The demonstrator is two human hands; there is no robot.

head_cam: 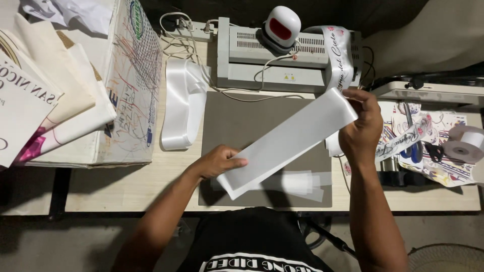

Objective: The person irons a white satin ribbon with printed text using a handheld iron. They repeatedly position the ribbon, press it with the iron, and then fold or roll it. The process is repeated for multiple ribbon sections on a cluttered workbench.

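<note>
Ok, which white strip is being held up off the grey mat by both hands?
The long stiff white sheet strip, gripped at each end; the shiny satin ribbon lies folded left of the mat.

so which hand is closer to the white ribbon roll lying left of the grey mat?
Left. The left hand grips the white strip's lower end, just right of the ribbon roll. The right hand holds the strip's upper end, across the grey mat.

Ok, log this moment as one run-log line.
left hand: grips white strip low end | right hand: grips its top end | strip: held taut above grey mat
</note>
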